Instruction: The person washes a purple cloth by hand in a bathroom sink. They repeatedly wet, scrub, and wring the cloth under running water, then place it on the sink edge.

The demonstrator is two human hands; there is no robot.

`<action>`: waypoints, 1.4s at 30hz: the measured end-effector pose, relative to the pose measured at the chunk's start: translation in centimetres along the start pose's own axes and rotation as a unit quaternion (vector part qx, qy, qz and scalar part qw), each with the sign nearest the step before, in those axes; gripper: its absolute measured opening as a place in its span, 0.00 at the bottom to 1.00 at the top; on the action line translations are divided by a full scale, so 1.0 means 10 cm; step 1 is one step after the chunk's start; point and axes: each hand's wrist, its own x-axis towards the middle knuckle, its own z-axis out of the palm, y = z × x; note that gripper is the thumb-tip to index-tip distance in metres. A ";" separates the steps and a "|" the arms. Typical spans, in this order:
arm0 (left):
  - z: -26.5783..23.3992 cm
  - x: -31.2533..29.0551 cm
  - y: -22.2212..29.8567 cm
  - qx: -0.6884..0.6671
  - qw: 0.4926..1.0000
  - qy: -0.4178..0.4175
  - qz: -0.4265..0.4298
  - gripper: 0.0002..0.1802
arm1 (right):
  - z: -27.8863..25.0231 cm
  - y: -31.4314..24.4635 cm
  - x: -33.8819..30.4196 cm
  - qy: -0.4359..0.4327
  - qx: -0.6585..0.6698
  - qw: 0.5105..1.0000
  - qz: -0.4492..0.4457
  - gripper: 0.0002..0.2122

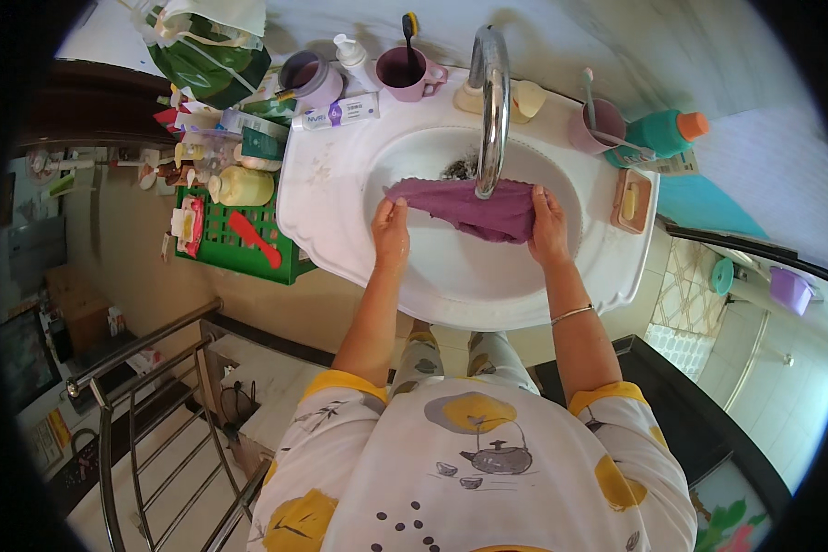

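A purple cloth is stretched between my two hands over the white sink basin. My left hand pinches its left end, and my right hand grips the right end. The cloth's middle sags and passes beneath the mouth of the chrome faucet. Whether water is running cannot be made out. Behind the cloth, the dark drain area is partly visible.
Along the sink's back rim stand a pink mug with a toothbrush, a toothpaste tube and a pump bottle. To the right are a teal bottle, another pink cup and a soap dish. A green basket sits left.
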 end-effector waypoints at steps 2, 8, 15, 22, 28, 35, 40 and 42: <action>-0.04 0.00 0.17 -0.024 0.999 -0.024 0.031 0.10 | 0.07 -0.13 -0.04 -0.006 0.022 0.998 0.061 0.15; -0.02 0.07 0.38 0.071 0.995 -0.065 0.024 0.12 | 0.02 -0.30 0.02 -0.050 -0.021 0.986 0.156 0.13; 0.03 0.24 0.34 0.290 0.905 -0.219 -0.222 0.44 | -0.38 0.02 0.22 -0.105 -0.329 0.929 0.130 0.18; 0.10 -0.13 -0.60 0.677 0.635 -0.370 0.027 0.25 | -0.28 0.66 -0.04 -0.073 -0.830 0.536 -0.132 0.21; -0.04 0.14 -0.18 0.204 0.902 -0.251 -0.285 0.12 | -0.44 0.95 0.08 -0.078 -0.704 0.706 -0.002 0.18; 0.50 0.18 -0.41 -0.317 0.858 -0.087 -0.395 0.10 | 0.65 0.65 -0.41 -0.119 -0.178 0.969 -0.120 0.11; 0.80 0.07 -0.27 -0.295 0.910 -0.050 -0.286 0.15 | 0.78 0.58 -0.22 0.016 -0.461 0.797 -0.390 0.08; 0.97 -0.12 0.06 -0.164 0.940 -0.015 -0.298 0.20 | 0.71 0.39 0.11 0.084 -0.368 0.900 -0.220 0.07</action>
